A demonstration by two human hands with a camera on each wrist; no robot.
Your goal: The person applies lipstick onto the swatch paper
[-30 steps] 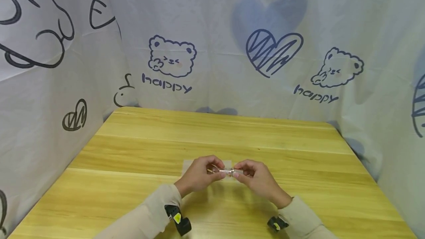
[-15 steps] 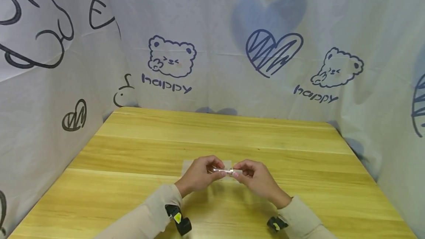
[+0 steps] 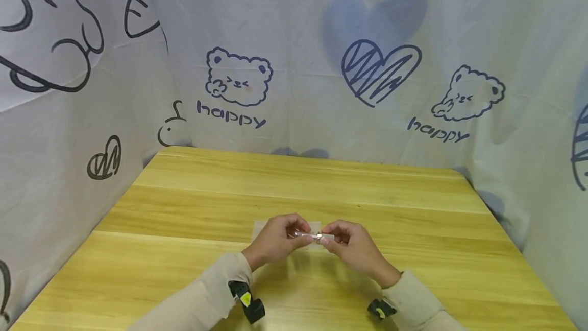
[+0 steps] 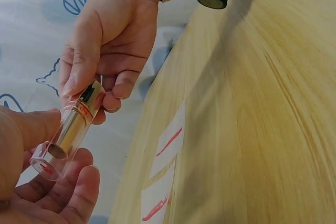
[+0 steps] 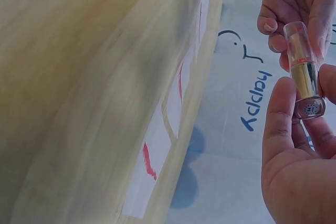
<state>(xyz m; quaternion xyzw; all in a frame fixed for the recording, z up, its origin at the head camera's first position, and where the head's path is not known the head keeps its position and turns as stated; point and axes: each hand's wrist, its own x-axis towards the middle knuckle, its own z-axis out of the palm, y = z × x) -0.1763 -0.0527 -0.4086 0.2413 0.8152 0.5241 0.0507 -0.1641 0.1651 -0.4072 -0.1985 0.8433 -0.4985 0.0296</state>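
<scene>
A lipstick (image 3: 314,237) with a clear cap and a gold base is held level above the table, between both hands. My left hand (image 3: 275,239) pinches the clear cap (image 4: 52,165) between thumb and fingers. On the other end, my right hand (image 3: 357,249) grips the gold base (image 5: 304,80) with thumb and fingertips. The cap sits over the lipstick's gold inner tube (image 4: 68,137), which shows through it. A round label (image 5: 311,109) is visible on the bottom of the base.
White paper (image 3: 261,228) lies on the wooden table (image 3: 184,203) under and behind the left hand. Its pieces carry red strokes (image 5: 148,161). Printed fabric curtains (image 3: 298,116) stand behind and along both sides. Each sleeve has a black wrist camera (image 3: 248,302) strapped on.
My right hand has shifted slightly left, bringing the base a little closer to the left hand. The left hand keeps its pinch on the cap and has barely moved.
</scene>
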